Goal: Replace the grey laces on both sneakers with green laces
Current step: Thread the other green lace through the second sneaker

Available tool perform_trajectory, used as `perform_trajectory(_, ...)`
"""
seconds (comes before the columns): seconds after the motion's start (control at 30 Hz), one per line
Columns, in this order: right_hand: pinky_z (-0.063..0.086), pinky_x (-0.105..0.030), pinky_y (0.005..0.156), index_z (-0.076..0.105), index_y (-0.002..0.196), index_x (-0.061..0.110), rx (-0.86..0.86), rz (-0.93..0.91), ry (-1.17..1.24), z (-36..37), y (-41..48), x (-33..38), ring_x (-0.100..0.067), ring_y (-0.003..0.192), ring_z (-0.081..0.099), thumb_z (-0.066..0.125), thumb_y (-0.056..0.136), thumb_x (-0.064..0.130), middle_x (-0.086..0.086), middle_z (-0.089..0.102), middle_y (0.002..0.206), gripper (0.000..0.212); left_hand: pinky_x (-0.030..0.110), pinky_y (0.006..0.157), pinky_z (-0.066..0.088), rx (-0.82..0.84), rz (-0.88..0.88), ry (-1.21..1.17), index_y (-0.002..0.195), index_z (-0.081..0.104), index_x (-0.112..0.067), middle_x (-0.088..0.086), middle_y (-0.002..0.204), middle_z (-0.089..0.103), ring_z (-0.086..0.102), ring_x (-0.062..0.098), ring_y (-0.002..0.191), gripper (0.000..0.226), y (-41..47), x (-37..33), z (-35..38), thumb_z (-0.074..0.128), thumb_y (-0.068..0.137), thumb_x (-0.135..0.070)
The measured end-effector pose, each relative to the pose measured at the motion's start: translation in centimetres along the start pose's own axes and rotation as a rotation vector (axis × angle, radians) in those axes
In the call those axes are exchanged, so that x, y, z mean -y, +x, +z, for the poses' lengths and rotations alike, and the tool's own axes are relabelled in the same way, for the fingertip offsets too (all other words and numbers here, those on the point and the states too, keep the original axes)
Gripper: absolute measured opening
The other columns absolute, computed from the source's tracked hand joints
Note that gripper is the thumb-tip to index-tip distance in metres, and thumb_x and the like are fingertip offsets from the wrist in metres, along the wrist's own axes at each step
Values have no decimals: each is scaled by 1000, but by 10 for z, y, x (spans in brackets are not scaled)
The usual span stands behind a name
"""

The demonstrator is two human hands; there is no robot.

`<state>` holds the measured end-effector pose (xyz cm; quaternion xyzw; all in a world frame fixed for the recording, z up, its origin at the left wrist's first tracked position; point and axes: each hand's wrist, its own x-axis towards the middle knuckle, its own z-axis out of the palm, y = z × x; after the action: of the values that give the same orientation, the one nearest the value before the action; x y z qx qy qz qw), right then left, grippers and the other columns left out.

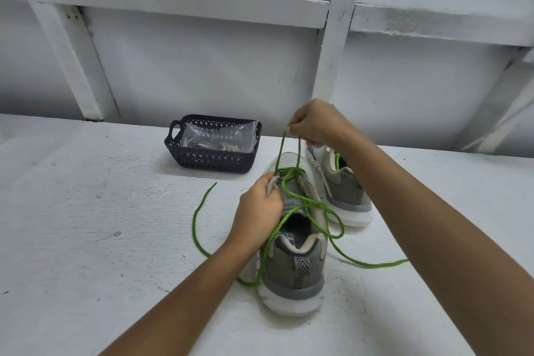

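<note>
White painted table, rough surface, against a white framed wall. On it, near centre, a grey mesh sneaker with a white sole: heel toward the person, toe pointing away, so its long axis runs almost straight out from the body. A second grey sneaker of the same make stands just beside it to the right and further back, same heading. Some green shows at its opening; I cannot tell whether it is laced. A dark plastic lattice basket sits well apart to the far left, with a clear plastic bag in it. A thin green lace crosses the near sneaker's forefoot eyelets. One free end curls off to the left on the table; the other trails right and passes under the right forearm. The left hand is curled round the left eyelet edge of the near sneaker, steadying it. The right hand hovers above and beyond the toe, fingertips pinching two strands of the lace that rise taut from the forefoot. Judgement: slack is being drawn up through the low eyelets. The unfilled eyelets lie back toward the heel, nearer the left hand than the raised right one, so the next threading will likely have to work toward the person.
</note>
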<state>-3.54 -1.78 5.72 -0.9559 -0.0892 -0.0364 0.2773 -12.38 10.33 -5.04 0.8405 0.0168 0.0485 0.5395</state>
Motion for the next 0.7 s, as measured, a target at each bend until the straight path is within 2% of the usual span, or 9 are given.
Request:
perform_trajectory(0.1,56,-24,50,65,86,7,110,69,286,9,1,1,-17,56,64,55,89,2,-11,63,73,11,16,57,36,9,12,-22,134,49,-26,-1,107,63,53,1,73,39,0,1,-1,41,96,-21)
perform_trajectory(0.23,54,-25,59,64,79,23,163,-37,250,11,-1,-2,-15,77,64,58,89,8,-1,64,79,20,3,67,38,55,145,-86,133,42,-46,-24,103,52,50,-18,82,50,-2,1,-5,47,93,-16)
perform_trajectory(0.33,53,-23,59,64,79,30,171,-103,218,8,-4,-3,-12,81,63,56,89,10,4,63,79,24,10,88,33,104,262,21,120,47,-57,-10,124,45,44,-5,108,53,0,0,-7,54,89,-14)
perform_trajectory(0.4,53,-24,60,64,79,32,170,-119,209,6,-6,-3,-14,84,64,55,89,12,5,63,80,24,15,94,31,60,291,62,107,61,-46,-4,123,47,45,7,117,36,2,0,-6,57,88,-15)
perform_trajectory(0.5,52,-25,61,67,85,31,127,-142,194,6,-7,-2,-23,77,62,57,89,13,-5,70,91,21,22,86,40,-107,355,85,99,71,-21,-5,106,56,53,14,105,19,-2,-1,-5,56,91,-13)
perform_trajectory(0.57,46,-15,58,66,109,23,107,-159,191,7,-6,-3,-15,67,55,57,91,11,-8,69,101,24,36,86,46,-213,420,68,100,70,-14,-4,100,63,58,17,98,19,-6,-3,-6,53,93,-10)
perform_trajectory(0.6,46,-13,59,60,121,21,119,-159,185,8,-7,-4,-12,70,57,56,92,9,-7,68,103,32,43,84,47,-257,468,59,101,70,-12,-3,97,66,59,17,94,20,-8,-5,-7,52,93,-10)
perform_trajectory(0.63,49,-18,64,54,127,19,134,-145,172,10,-7,-4,-15,76,60,55,92,7,-5,67,101,38,47,82,48,-295,522,58,100,70,-10,-2,93,67,60,16,90,21,-10,-7,-7,51,93,-11)
perform_trajectory(0.7,53,-32,70,52,124,15,158,-94,119,12,-9,-6,-26,84,63,52,90,5,-4,64,92,35,51,78,48,-341,605,50,98,70,-8,-3,86,68,58,12,84,21,-13,-8,-7,51,91,-9)
